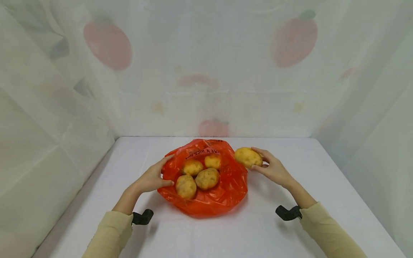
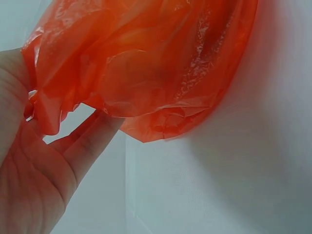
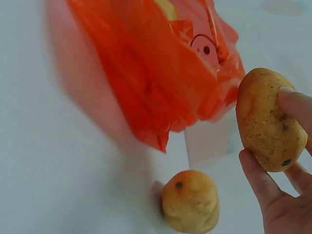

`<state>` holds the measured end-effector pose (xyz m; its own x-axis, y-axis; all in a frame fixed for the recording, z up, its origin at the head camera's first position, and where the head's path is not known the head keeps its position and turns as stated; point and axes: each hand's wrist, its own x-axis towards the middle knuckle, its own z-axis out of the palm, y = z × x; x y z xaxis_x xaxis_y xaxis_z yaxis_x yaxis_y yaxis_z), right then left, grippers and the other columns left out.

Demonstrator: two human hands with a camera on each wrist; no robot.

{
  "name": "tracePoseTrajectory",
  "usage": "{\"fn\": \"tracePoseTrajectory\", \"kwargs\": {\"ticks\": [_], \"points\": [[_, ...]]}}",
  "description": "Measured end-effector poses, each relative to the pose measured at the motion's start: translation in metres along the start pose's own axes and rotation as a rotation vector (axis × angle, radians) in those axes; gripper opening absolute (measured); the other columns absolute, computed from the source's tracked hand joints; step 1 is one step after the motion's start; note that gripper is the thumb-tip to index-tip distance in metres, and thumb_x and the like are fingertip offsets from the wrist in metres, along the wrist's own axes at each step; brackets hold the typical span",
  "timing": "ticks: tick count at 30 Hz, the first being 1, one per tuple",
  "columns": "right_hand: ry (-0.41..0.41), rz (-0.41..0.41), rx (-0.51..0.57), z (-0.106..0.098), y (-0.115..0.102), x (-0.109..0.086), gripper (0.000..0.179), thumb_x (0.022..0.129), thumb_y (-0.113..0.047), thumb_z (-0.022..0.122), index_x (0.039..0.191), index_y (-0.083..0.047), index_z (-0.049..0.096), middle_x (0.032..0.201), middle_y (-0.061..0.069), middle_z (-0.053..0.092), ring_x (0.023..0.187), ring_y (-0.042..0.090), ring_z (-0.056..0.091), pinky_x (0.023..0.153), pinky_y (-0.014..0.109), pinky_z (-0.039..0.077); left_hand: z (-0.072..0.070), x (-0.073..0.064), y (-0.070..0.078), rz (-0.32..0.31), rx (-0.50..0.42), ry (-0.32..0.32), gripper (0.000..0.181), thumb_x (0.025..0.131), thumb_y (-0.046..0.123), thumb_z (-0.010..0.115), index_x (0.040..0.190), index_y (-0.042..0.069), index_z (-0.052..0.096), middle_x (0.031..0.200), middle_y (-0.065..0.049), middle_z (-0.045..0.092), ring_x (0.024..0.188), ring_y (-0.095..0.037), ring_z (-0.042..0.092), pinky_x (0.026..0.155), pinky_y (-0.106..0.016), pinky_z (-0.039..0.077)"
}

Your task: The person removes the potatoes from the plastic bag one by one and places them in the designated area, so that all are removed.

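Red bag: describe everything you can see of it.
The bag looks like thin, glossy plastic, orange-red, crumpled and partly see-through. Black lettering runs along its far side; the right wrist view shows a black dot within a curve. It sits on the white table, mouth open upward, with four potatoes visible inside. The left hand holds its left edge. Its underside is hidden.

Folds of the bag (image 1: 233,179) partly hide its lettering (image 1: 204,153) and its farthest potato (image 1: 213,162). In the left wrist view, the bag covers the tips of the left fingers (image 2: 91,144). Both sleeves (image 1: 332,229) are cut off at the near edge. Curtain prints (image 1: 108,44) are blurred.
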<state>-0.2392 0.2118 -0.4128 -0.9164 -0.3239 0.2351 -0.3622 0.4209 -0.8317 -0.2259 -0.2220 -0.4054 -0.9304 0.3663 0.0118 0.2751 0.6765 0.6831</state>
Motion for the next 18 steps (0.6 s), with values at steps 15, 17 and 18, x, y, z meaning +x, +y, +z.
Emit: {"fn": "tracePoseTrajectory", "kwargs": {"ticks": [15,17,18], "points": [[0.092,0.026,-0.092,-0.01,0.021,-0.001,0.063,0.083,-0.024,0.068,0.139,-0.019,0.04,0.14,0.009,0.038,0.112,0.033,0.051,0.085,0.033,0.051,0.0,0.0,0.001,-0.005,0.001,-0.007,0.09,0.075,0.015,0.075,0.146,0.019,0.021,0.14,-0.012,0.039,0.12,-0.031,0.045,0.094,-0.049,0.044],[0.101,0.03,-0.096,-0.012,0.023,-0.001,0.063,0.083,-0.025,0.068,0.139,-0.019,0.039,0.14,0.009,0.038,0.112,0.034,0.051,0.085,0.032,0.051,0.0,0.001,0.001,-0.006,-0.001,-0.008,0.089,0.075,0.015,0.075,0.146,0.019,0.021,0.139,-0.011,0.039,0.12,-0.03,0.045,0.094,-0.049,0.045],[0.107,0.032,-0.104,-0.013,0.024,-0.001,0.063,0.083,-0.026,0.068,0.139,-0.019,0.039,0.14,0.009,0.038,0.112,0.034,0.051,0.085,0.031,0.051,0.0,0.001,0.001,-0.005,-0.002,-0.009,0.089,0.075,0.015,0.075,0.146,0.019,0.021,0.139,-0.011,0.04,0.119,-0.03,0.045,0.094,-0.048,0.045]]}}
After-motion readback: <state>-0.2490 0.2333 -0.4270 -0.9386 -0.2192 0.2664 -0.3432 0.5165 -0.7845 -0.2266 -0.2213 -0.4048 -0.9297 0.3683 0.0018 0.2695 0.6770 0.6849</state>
